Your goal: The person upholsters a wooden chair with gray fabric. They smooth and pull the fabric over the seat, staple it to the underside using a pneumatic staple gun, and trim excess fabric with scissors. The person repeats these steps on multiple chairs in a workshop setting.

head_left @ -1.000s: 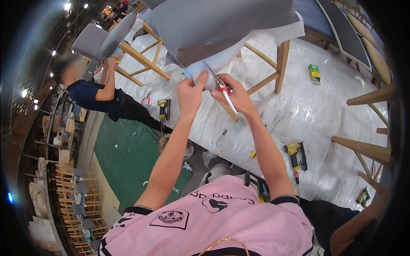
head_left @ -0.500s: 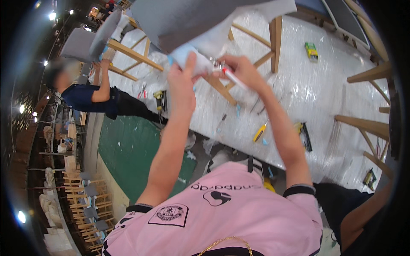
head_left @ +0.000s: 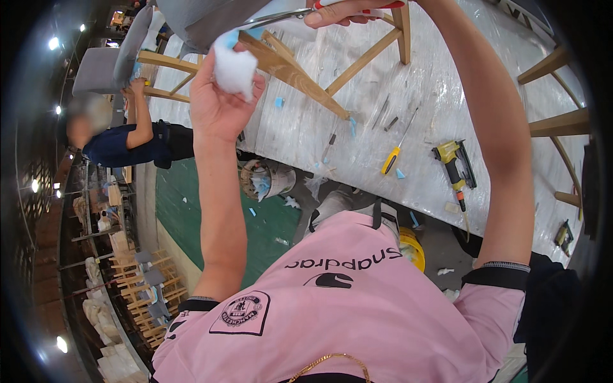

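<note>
A tuft of white wadding (head_left: 235,70), edged with pale blue, sits at 11 o'clock in a worker's left hand (head_left: 223,105), fingers curled around it. Near 12 o'clock, the right hand (head_left: 341,11) grasps red-handled scissors (head_left: 274,18), their blades pointing toward 9 o'clock, tips near the wadding. Beside them, at 11 o'clock, is a grey chair (head_left: 198,25), partly out of view, one wooden leg (head_left: 290,73) slanting toward the middle. The plastic-covered desk (head_left: 370,150) carries a screwdriver (head_left: 391,161) with a yellow handle at 2 o'clock and a yellow-and-black staple gun (head_left: 454,167) at 3 o'clock; a second gun (head_left: 564,237) lies farther out in the same direction. Just left of center, a bucket (head_left: 279,180) stands beyond the desk's edge; a yellow pail (head_left: 412,249) is at 4 o'clock. A co-worker (head_left: 112,145) in dark blue stands at 9 o'clock, hands raised to another grey chair (head_left: 99,70). Wooden frames (head_left: 150,293) crowd 8 o'clock.
</note>
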